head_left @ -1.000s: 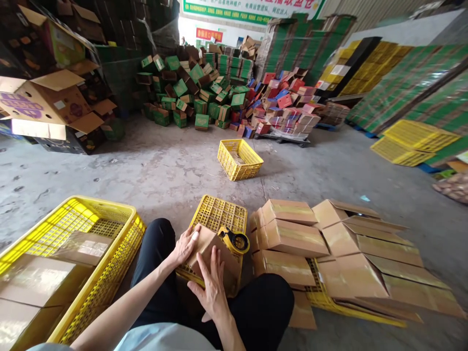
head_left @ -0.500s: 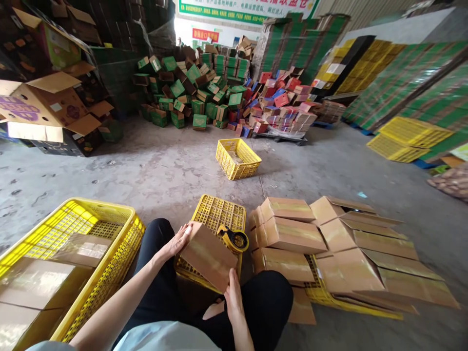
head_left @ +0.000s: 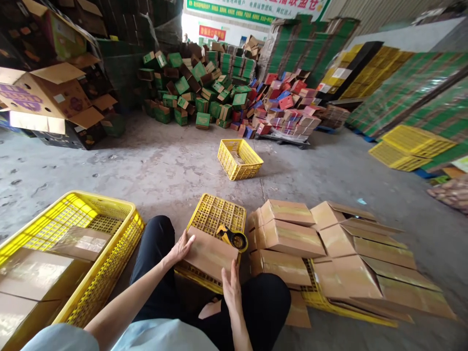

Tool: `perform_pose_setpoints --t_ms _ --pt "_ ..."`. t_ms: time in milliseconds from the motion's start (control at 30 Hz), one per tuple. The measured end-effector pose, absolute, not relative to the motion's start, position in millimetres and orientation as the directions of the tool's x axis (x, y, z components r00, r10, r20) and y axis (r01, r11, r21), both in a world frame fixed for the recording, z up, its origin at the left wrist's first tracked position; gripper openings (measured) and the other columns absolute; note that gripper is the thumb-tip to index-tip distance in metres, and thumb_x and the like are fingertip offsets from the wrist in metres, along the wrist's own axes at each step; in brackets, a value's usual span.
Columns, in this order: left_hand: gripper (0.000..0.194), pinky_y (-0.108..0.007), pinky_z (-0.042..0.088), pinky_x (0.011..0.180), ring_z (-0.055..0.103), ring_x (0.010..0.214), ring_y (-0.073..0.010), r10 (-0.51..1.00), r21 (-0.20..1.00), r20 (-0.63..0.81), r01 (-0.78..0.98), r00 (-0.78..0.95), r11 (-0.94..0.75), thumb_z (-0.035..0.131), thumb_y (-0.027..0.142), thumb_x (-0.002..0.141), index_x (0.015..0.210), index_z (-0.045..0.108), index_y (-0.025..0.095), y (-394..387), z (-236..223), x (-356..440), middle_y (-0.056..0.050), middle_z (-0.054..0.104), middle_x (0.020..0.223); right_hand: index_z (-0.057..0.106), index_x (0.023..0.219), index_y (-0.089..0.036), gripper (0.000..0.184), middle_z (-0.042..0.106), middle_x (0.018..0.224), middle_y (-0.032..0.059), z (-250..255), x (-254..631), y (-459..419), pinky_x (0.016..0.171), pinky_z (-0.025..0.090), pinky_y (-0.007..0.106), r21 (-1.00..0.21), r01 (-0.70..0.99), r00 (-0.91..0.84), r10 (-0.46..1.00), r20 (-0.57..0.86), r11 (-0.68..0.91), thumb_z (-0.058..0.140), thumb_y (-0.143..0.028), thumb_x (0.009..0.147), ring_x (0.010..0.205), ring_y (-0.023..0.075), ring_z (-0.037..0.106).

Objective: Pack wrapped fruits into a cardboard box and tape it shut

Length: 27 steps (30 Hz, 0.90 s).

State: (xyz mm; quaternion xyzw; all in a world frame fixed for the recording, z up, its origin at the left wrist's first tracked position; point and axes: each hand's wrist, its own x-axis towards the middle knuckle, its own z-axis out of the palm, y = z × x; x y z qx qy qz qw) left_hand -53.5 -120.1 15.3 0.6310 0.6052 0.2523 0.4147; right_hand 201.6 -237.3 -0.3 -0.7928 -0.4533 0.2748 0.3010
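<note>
A closed cardboard box with clear tape along its top lies over the upturned yellow crate between my knees. At its left end, my left hand grips the box with the thumb on top. My right hand presses against the near right corner, fingers fairly straight, so the box sits between both palms. Just behind the box, touching or very near it, a yellow and black tape dispenser rests on the crate. The box's underside is hidden.
Left of me, a large yellow crate contains taped cardboard boxes. To my right, several cardboard boxes and part-open cartons are stacked. A smaller yellow crate stands ahead on the floor, before heaped green boxes.
The box has turned from a slanted, tilted pose to lie flatter on the crate. My left hand moved slightly down; my right fingers loosened and straightened along its end. The view shifted slightly.
</note>
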Motion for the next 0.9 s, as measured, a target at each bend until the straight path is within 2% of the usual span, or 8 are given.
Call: perform_pose_setpoints --t_ms 100,200,267,333,467,600,733,900 --pt "0.079 -0.061 0.025 0.128 0.019 0.160 -0.0369 0.985 0.796 -0.060 0.603 0.159 -0.049 0.040 0.069 0.102 0.161 0.038 0.017 -150.2 -2.0 -52.5 -0.017 0.031 0.171 0.041 0.160 -0.004 0.099 0.035 0.168 0.0230 -7.4 188.0 -239.6 0.124 0.034 0.051 -0.579 0.738 0.398 0.916 -0.043 -0.347 0.021 -0.078 0.097 0.157 0.0396 0.031" --pt "0.083 -0.062 0.034 0.124 0.023 0.159 -0.0395 0.955 0.552 0.183 0.779 0.236 -0.298 0.035 0.073 0.103 0.161 0.038 0.014 -174.2 -12.0 -50.0 -0.022 0.032 0.169 0.036 0.163 -0.005 0.084 0.030 0.171 0.0200 -1.0 173.5 -238.0 0.123 0.031 0.059 -0.375 0.874 0.326 0.945 -0.018 -0.308 0.017 -0.063 0.105 0.159 0.0414 0.024" --pt "0.083 -0.059 0.036 0.123 0.029 0.157 -0.0389 0.932 0.416 0.231 0.838 0.278 -0.353 0.033 0.072 0.104 0.162 0.039 0.013 -180.2 -12.6 -43.8 -0.022 0.035 0.167 0.035 0.164 -0.009 0.074 0.031 0.171 0.0166 7.7 164.5 -234.2 0.124 0.028 0.063 -0.270 0.933 0.239 0.970 -0.038 -0.240 0.018 -0.055 0.107 0.160 0.0402 0.021" --pt "0.083 -0.057 0.038 0.123 0.035 0.155 -0.0378 0.919 0.361 0.226 0.849 0.322 -0.386 0.031 0.072 0.104 0.161 0.042 0.013 -179.1 -8.7 -33.2 -0.021 0.039 0.165 0.035 0.164 -0.014 0.070 0.032 0.171 0.0147 16.3 156.3 -229.6 0.123 0.023 0.068 -0.210 0.961 0.165 0.983 -0.076 -0.178 0.019 -0.052 0.108 0.160 0.0392 0.021" --pt "0.087 -0.054 0.040 0.121 0.040 0.152 -0.0367 0.881 0.391 0.175 0.790 0.440 -0.472 0.027 0.076 0.102 0.157 0.049 0.012 -171.4 4.1 -5.2 -0.020 0.044 0.162 0.035 0.164 -0.022 0.065 0.030 0.172 0.0121 27.5 147.7 -225.0 0.120 0.019 0.076 -0.166 0.974 0.130 0.982 -0.138 -0.152 0.022 -0.052 0.109 0.160 0.0398 0.021" --pt "0.086 -0.052 0.041 0.121 0.041 0.152 -0.0350 0.829 0.427 0.187 0.716 0.527 -0.552 0.028 0.077 0.101 0.160 0.045 0.016 -171.5 10.8 7.3 -0.019 0.045 0.162 0.030 0.166 -0.024 0.061 0.028 0.172 0.0090 32.2 154.4 -228.9 0.122 0.022 0.072 -0.168 0.980 0.084 0.983 -0.165 -0.111 0.024 -0.044 0.109 0.161 0.0362 0.021" --pt "0.085 -0.048 0.040 0.122 0.043 0.152 -0.0314 0.786 0.420 0.198 0.674 0.585 -0.607 0.033 0.076 0.100 0.162 0.040 0.018 -173.8 10.6 -16.1 -0.016 0.044 0.163 0.030 0.166 -0.025 0.061 0.031 0.171 0.0094 32.8 163.8 -235.1 0.124 0.022 0.067 -0.181 0.979 0.063 0.987 -0.150 -0.090 0.023 -0.046 0.109 0.160 0.0326 0.025" --pt "0.078 -0.048 0.039 0.124 0.043 0.152 -0.0296 0.834 0.409 0.179 0.732 0.522 -0.545 0.034 0.072 0.103 0.163 0.039 0.022 -179.9 9.3 -60.7 -0.013 0.043 0.164 0.036 0.164 -0.023 0.061 0.036 0.170 0.0117 28.3 166.2 -236.8 0.125 0.025 0.063 -0.211 0.976 0.048 0.997 -0.059 -0.060 0.025 -0.048 0.110 0.159 0.0337 0.030"
